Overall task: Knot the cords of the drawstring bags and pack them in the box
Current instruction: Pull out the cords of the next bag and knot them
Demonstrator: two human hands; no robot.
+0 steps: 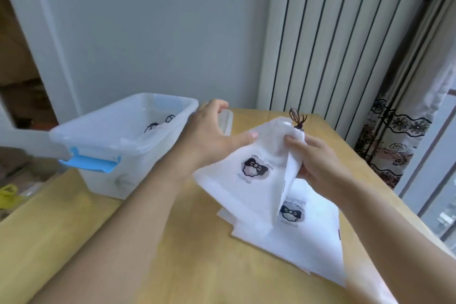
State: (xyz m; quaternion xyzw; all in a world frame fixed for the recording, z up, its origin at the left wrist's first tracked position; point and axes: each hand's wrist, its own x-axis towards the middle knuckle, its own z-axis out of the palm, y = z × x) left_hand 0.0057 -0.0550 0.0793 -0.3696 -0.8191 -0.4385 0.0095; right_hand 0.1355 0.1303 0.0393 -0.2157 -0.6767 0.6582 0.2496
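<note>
A white drawstring bag [249, 180] with a dark bow print hangs lifted above the table, its neck gathered. My right hand [318, 163] grips the gathered neck, and the dark cords [298, 117] stick up from it in a knotted tuft. My left hand [212, 138] is beside the bag on its left, its thumb touching the fabric and its fingers loosely spread. Under the lifted bag lies a flat pile of the same white bags [293, 229]. At the left stands the clear plastic box [118, 145] with blue latches; a bag with dark cords [158, 124] lies inside.
The wooden table [172, 254] carries everything; the box sits near its left edge. A clear lid [227, 122] lies behind my left hand. A wall, a striped white panel and a patterned curtain [394, 145] stand behind and to the right.
</note>
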